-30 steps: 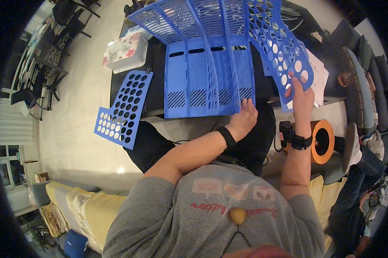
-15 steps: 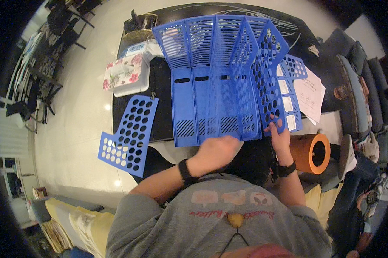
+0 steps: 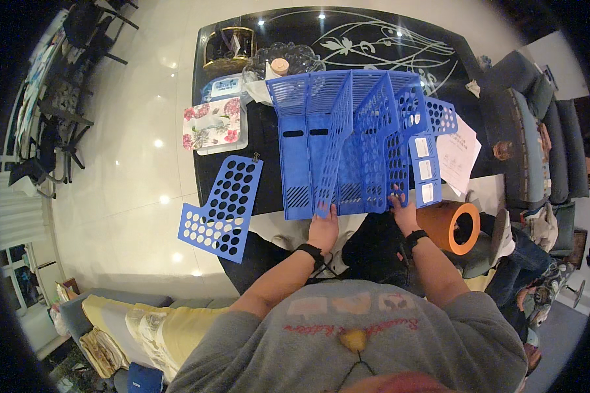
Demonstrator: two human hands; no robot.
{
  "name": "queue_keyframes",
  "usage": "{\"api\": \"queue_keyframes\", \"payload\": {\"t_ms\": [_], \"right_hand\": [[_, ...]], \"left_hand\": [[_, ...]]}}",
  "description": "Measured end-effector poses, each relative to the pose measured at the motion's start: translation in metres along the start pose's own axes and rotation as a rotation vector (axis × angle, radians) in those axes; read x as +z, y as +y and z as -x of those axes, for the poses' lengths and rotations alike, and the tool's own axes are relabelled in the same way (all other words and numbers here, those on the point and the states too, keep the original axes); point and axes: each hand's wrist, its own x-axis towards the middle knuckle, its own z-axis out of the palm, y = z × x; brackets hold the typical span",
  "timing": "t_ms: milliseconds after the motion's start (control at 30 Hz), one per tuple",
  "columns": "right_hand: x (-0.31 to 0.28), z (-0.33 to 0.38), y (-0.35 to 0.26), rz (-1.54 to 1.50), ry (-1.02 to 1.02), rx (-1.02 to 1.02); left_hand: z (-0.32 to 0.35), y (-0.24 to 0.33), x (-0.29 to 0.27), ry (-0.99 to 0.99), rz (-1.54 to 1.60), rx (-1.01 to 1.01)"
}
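Black table (image 3: pixel 288 33), blue rack (image 3: pixel 357 147) at near edge: slatted back (image 3: pixel 308 88), hole-punched dividers (image 3: pixel 335 154). Left hand (image 3: pixel 323 230) pinches one divider; right hand (image 3: pixel 405 214) clamped on holed side panel (image 3: pixel 396 157).

blue plastic file rack w/ perforated dividers (image 3: pixel 296 160) sits at near edge of blk table (image 3: pixel 285 29), slots open. blue l-shaped plastic panel, round holes thru (image 3: pixel 223 211), just l. of it, part overhanging.
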Motion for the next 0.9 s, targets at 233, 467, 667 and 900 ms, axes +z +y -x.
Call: {"api": "queue_keyframes", "payload": {"t_ms": [233,467,667,900], "right_hand": [[0.001,-0.004,-0.054,0.041,0.102,-0.076],[0.008,-0.02,-0.036,0.071,0.07,-0.208],[0.023,-0.006,0.008,0.069,0.089,-0.371],[0.019,0.038,0.044,-0.025,-0.014,-0.335]], "left_hand": [[-0.002,0.003,0.004,0.214,0.051,-0.016],[0.002,0.009,0.008,0.38,-0.145,-0.011],[-0.004,-0.007,0.028,0.335,-0.138,0.043],[0.034,0.024,-0.027,0.383,0.156,-0.226]]}}
